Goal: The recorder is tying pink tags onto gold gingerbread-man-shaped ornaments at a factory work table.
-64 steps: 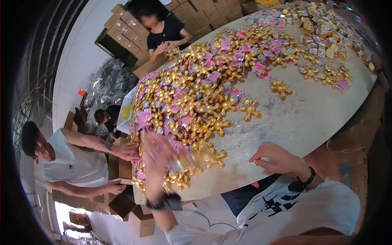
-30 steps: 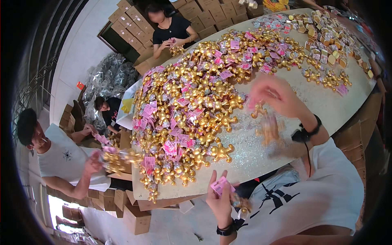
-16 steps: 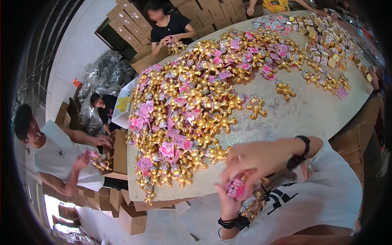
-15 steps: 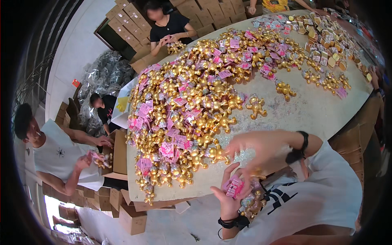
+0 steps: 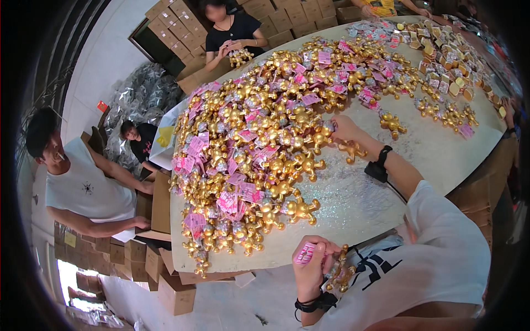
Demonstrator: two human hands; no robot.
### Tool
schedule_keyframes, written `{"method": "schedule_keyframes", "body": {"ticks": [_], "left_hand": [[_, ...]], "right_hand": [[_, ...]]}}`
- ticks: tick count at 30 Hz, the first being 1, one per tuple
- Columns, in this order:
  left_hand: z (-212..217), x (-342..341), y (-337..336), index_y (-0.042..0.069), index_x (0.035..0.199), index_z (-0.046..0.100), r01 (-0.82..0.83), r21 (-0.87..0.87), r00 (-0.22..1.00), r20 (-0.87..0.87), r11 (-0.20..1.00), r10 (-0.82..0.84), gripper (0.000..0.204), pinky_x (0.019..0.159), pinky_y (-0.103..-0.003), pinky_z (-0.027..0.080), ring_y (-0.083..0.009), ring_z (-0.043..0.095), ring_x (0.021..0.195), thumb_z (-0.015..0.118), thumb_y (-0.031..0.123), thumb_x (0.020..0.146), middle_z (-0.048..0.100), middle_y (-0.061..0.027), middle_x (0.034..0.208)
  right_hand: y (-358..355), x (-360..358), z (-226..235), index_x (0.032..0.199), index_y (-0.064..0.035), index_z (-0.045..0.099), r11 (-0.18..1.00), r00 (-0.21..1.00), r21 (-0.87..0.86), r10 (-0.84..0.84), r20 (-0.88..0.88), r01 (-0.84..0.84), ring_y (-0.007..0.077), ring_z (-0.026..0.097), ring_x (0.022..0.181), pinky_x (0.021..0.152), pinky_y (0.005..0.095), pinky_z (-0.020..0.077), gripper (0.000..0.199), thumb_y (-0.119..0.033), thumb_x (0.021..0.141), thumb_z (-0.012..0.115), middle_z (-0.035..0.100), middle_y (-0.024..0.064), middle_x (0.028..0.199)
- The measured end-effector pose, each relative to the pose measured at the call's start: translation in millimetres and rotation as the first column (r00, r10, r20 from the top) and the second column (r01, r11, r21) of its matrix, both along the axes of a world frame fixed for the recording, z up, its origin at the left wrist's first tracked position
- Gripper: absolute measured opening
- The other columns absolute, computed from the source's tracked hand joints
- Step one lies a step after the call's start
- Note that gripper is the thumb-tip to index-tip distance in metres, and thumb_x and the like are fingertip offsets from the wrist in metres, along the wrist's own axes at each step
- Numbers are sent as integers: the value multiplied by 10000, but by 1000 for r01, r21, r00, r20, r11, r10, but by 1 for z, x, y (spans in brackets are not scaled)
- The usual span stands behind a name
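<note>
My left hand is low in front of my shirt, its fingers closed round a pink printed tag. Shiny golden bear figures hang beside that hand, against my shirt; how many is hard to tell. My right hand stretches across the table to the edge of a large heap of golden bear figures with pink tags. Its fingers are closed at a golden bear on the heap's edge; the fingertips are partly hidden. Just below that wrist a single golden bear lies on the tabletop.
The pale table is strewn with glitter. Brown and white pieces are heaped at its far right. Across from me a person in a white sleeveless top has both hands at a cardboard box. Another person in black handles a golden figure.
My right hand has moved from above my left hand out to the heap. My left fingers have closed round the tag. The person in white has lowered tagged figures, now out of sight, toward the box.
</note>
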State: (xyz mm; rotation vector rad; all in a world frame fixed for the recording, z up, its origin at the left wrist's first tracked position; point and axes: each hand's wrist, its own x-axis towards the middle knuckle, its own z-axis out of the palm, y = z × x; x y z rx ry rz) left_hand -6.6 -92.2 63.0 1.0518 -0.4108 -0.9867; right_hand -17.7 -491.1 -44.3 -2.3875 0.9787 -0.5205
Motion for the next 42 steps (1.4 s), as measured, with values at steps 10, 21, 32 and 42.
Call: {"method": "schedule_keyframes", "body": {"ticks": [10,21,32,42], "left_hand": [[-4,15,1,17,876,478,-45,-29,998,31,999,46,149,431,-200,377,-133,526,603,497,154,930,553,-108,765],[29,24,4,52,810,368,-102,-318,976,150,942,157,397,549,-274,529,-286,596,892,470,421,916,543,-177,890],[22,38,27,32,994,476,-149,30,987,-62,988,150,173,522,-255,481,-194,591,707,418,193,966,585,-140,887],[10,33,33,4,1111,451,-85,-77,995,39,993,89,333,467,-181,432,-152,571,729,592,193,875,582,-170,1035]], "right_hand": [[69,-48,135,970,-30,609,907,761,-414,213,612,79,262,609,767,674,343,474,195,-14,776,599,622,134,856],[221,-84,190,851,-3,603,-96,32,-969,994,-107,-229,208,611,832,674,341,542,88,-74,799,601,630,104,894],[213,-9,161,895,6,579,-96,-161,-226,943,292,-969,284,584,878,757,386,470,117,-64,877,487,607,165,1005],[96,138,39,908,-97,619,662,824,-630,563,61,-406,207,506,958,824,418,351,169,-249,839,595,593,18,922]]}}
